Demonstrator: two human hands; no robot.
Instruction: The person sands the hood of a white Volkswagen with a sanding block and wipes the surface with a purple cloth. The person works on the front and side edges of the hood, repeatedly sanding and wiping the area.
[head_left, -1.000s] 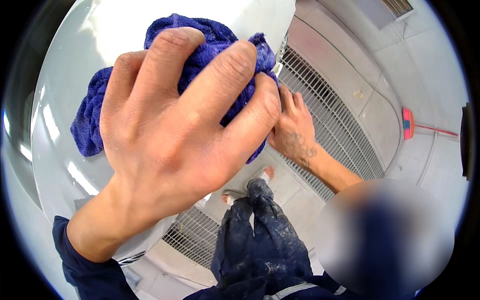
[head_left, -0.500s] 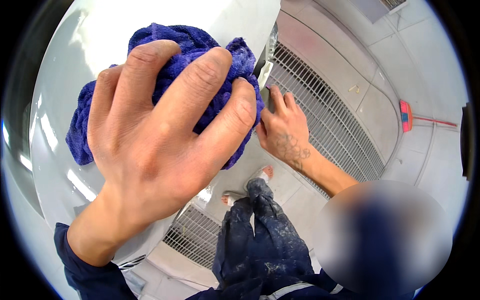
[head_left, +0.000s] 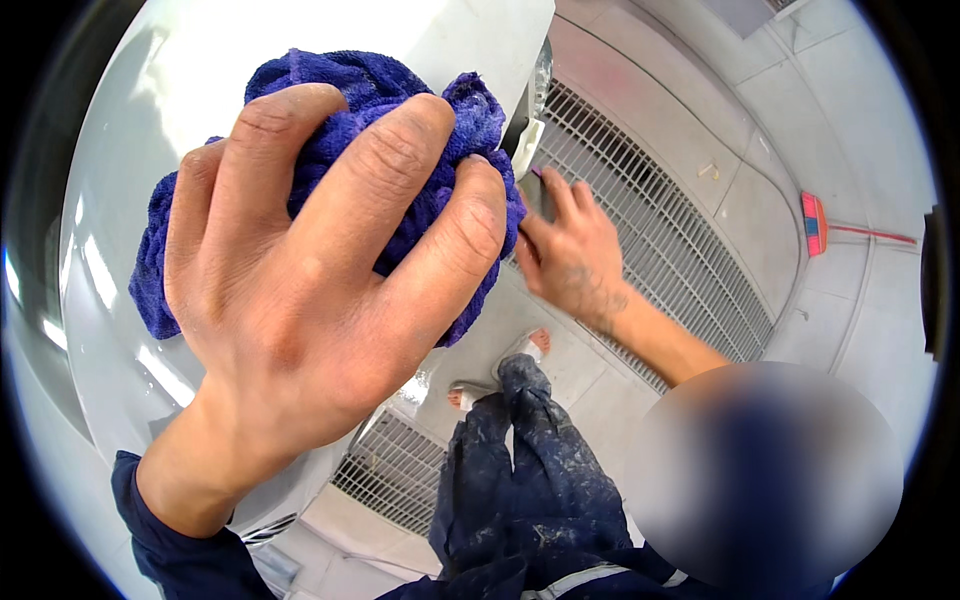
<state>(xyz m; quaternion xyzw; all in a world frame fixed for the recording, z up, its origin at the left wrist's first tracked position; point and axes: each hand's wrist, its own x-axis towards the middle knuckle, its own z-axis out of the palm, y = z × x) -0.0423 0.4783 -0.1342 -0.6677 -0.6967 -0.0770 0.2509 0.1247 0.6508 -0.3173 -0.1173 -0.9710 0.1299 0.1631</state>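
Observation:
My left hand (head_left: 300,300) presses down on a bunched purple-blue cloth (head_left: 350,80), its fingers bent and gripping the folds. Beneath the cloth lies a glossy pale car body panel (head_left: 470,35), curving away to the left. To the right and lower down, beyond the panel's edge, is my right hand (head_left: 575,255), with a drawn pattern on its back. Its fingers are closed near a thin greyish piece (head_left: 538,200) with a purple tip. The cloth and fingers partly hide that piece, so its kind is unclear.
A long metal floor grate (head_left: 670,230) runs along the right, and another grate (head_left: 390,470) lies lower left. A red broom (head_left: 815,223) leans by the wall. My legs in stained dark trousers (head_left: 530,460) stand below. A blurred oval covers the lower right.
My left hand and the cloth have shifted slightly left in the picture. My right hand has turned a little and sits slightly lower. Neither hand has let go.

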